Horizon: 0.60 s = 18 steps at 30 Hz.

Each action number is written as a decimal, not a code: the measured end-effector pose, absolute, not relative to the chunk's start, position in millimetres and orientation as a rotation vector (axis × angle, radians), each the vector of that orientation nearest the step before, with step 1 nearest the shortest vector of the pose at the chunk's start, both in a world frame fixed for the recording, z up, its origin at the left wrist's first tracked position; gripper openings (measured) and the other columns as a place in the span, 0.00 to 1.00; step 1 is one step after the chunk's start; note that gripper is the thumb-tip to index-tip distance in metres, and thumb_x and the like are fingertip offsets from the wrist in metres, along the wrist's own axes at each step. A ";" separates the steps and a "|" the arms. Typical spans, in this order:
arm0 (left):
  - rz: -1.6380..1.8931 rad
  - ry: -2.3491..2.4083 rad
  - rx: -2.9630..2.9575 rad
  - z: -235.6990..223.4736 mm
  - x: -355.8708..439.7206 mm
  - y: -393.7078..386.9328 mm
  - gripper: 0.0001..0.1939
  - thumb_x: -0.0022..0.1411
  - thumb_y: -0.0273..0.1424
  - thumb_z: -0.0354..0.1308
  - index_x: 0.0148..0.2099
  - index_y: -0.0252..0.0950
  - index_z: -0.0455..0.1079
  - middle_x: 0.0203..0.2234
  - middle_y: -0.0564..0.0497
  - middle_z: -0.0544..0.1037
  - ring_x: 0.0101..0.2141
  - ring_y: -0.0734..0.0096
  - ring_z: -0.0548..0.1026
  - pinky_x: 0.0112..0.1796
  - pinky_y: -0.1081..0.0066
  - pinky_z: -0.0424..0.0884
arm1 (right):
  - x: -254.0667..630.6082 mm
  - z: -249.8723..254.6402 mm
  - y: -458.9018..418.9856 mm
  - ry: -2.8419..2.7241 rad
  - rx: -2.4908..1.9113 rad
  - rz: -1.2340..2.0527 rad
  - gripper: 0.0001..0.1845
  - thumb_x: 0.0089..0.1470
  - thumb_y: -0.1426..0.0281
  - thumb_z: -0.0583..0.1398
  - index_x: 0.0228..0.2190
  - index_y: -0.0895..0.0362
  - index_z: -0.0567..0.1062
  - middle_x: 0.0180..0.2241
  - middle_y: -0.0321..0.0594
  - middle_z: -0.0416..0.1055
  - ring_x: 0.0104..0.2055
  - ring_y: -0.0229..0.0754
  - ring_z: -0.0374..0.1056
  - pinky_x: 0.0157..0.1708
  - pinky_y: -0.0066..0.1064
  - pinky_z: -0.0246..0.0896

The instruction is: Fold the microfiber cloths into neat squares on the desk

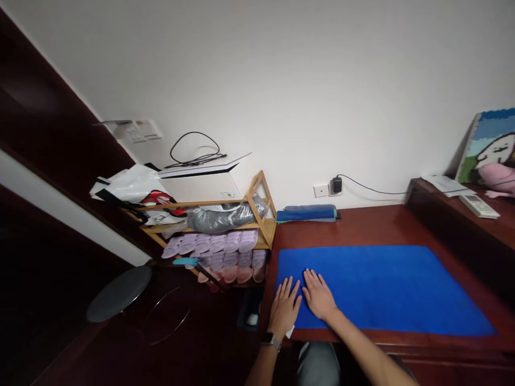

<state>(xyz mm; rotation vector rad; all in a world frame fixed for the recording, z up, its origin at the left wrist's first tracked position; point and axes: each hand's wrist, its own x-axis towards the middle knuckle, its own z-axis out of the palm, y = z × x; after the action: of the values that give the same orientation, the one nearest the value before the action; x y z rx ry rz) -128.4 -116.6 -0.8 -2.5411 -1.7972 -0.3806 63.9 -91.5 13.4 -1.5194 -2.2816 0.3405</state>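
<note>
A blue cloth (382,289) lies spread flat on the reddish-brown wooden desk (374,222). My left hand (285,308) rests open on the cloth's left end, fingers stretched away from me. Just right of it, my right hand (318,296) also lies flat on the cloth, palm down. Neither hand grips anything. A small white tag (290,332) shows beside my left wrist, at the cloth's near edge. Folded blue and grey cloths (306,214) sit at the back left of the desk, against the wall.
Left of the desk stands a wooden rack (263,236) with lilac and pink slippers (217,242), bags and a white box (201,185). A round stool (119,294) is at lower left. On a raised shelf at right lies a remote control (478,206). A black plug (337,185) trails a cable.
</note>
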 end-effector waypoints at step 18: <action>-0.288 -1.728 -2.533 4.7 -139.4 -102.7 0.28 0.78 0.44 0.44 0.75 0.50 0.54 0.74 0.48 0.58 0.71 0.55 0.58 0.67 0.49 0.60 | 516.1 -38.9 -166.2 -1.603 -2.307 0.192 0.50 0.57 0.45 0.35 0.74 0.52 0.52 0.71 0.50 0.59 0.74 0.61 0.50 0.70 0.59 0.47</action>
<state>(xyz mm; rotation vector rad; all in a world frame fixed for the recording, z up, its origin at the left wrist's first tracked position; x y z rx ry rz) -139.4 -102.7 4.7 -2.5325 -1.7278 -0.2879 516.1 -166.2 -38.9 -2.3065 -1.6029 0.1922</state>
